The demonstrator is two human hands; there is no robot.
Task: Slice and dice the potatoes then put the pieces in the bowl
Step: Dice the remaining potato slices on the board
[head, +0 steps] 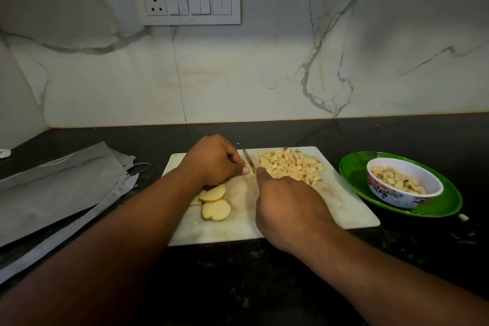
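A white cutting board [352, 209] lies on the dark counter. A heap of diced potato [291, 164] sits at its far right part. Potato slices [214, 202] lie at its near left. My right hand [288, 209] grips a knife [248, 159] whose blade points away, just left of the dice. My left hand [214, 160] is curled on the board beside the blade; what it holds is hidden under the fingers. A floral bowl [402, 197] with diced pieces in it stands on a green plate [354, 169] at the right.
Grey cloth or bags [60, 188] lie on the counter at the left with a thin cable beside them. A marble wall with a switch panel [189, 4] stands behind. One stray potato piece [463, 217] lies on the counter near the plate.
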